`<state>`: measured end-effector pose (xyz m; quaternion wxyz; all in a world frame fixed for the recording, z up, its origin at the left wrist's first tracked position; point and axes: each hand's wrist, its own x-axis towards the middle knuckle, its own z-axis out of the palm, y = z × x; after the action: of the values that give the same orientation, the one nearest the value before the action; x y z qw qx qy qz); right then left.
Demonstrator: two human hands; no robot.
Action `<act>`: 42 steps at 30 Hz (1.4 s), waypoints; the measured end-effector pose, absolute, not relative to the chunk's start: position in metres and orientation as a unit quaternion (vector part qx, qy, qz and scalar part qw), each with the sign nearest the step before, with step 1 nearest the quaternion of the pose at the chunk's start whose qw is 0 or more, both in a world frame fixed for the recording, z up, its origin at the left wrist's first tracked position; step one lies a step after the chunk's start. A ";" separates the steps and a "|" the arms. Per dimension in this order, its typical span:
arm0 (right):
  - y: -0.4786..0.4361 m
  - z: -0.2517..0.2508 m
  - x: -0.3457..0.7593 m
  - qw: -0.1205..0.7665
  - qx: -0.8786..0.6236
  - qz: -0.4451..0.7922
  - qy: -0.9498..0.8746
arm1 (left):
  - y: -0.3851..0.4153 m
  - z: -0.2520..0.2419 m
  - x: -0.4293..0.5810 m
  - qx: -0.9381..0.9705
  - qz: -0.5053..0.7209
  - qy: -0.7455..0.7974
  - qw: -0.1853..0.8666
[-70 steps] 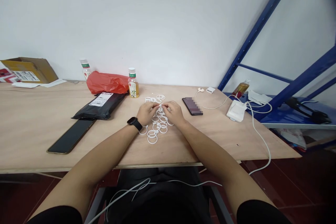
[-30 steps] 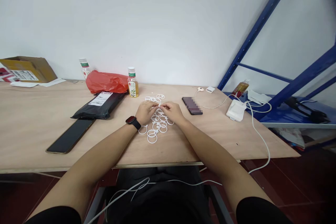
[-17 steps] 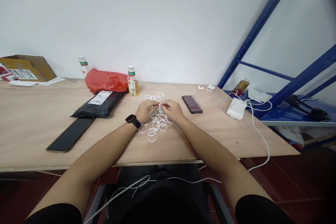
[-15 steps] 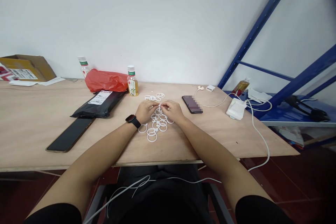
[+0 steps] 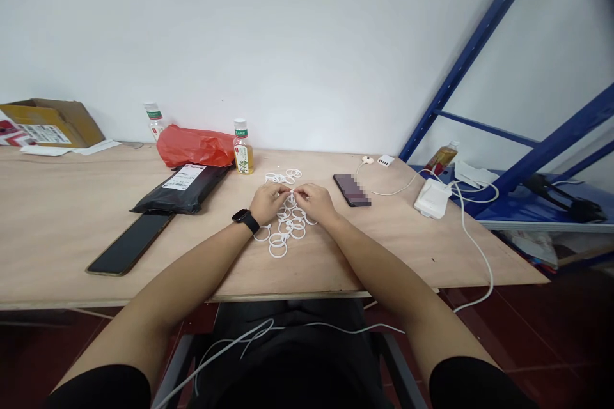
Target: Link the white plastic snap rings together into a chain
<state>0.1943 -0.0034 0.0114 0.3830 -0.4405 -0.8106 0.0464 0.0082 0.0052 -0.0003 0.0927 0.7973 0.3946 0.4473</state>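
- Pale wood-grained worktop, its near edge running in front of the seated person's lap, its far edge along a plain white wall.
- Near its middle lies a loose, overlapping spread of thin white rings, with a smaller cluster just beyond the hands.
- Left hand and right hand meet above the spread; the fingers of both pinch a small white piece, too small to make out.
- To the left, a crumpled red plastic bag sits behind a glossy black plastic parcel, which touches a large dark flat phone.
- A clear bottle of yellow liquid stands upright beside the bag; a brown cardboard box sits far left.
- To the right lie a smaller dark phone and a white block with cables.
- Beyond the right end, a blue metal rack leans across the view above a dark red tiled floor.
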 end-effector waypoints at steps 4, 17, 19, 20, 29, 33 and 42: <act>0.002 0.014 0.197 0.406 -0.458 0.051 -0.790 | 0.008 0.000 0.008 0.813 0.428 0.387 0.076; 0.033 -0.008 0.216 0.334 -0.497 0.080 -0.797 | 0.031 -0.020 -0.012 0.775 0.358 0.518 0.050; 0.036 -0.011 0.217 0.320 -0.501 0.083 -0.800 | 0.036 -0.021 -0.016 0.763 0.349 0.543 0.042; 0.037 -0.012 0.217 0.314 -0.502 0.085 -0.802 | 0.039 -0.022 -0.018 0.759 0.343 0.553 0.039; 0.034 -0.014 0.214 0.300 -0.485 0.086 -0.817 | 0.077 -0.016 -0.010 0.781 0.269 0.563 -0.003; 0.032 -0.012 0.214 0.298 -0.485 0.088 -0.817 | 0.091 -0.017 -0.011 0.797 0.182 0.576 0.019; 0.031 -0.014 0.214 0.292 -0.482 0.092 -0.821 | 0.088 -0.024 -0.031 0.794 0.236 0.559 -0.032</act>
<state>0.2141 0.0313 -0.0138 0.2925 -0.4821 -0.8207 0.0922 -0.0312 0.0879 -0.0235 -0.0323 0.7944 0.5587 0.2359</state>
